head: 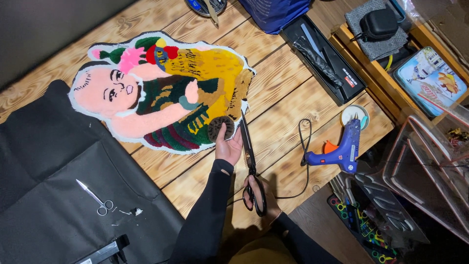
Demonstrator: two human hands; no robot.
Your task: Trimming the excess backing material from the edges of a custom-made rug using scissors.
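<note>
from the head view i judge the trimming step is in hand: my left hand (227, 146) presses its fingers flat on the lower edge of the tufted figure rug (163, 90) lying on the wooden table (288, 105), while my right hand (261, 193) has its fingers curled through the loops of the large black scissors (250, 156), blades narrow and pointing up along the rug's right edge. the next cut, i reckon, calls for keeping the blades close along the white border. i count one rug, one large scissors, one small silver scissors (95, 198) on the black cloth (49, 186), one blue glue gun (342, 146).
</note>
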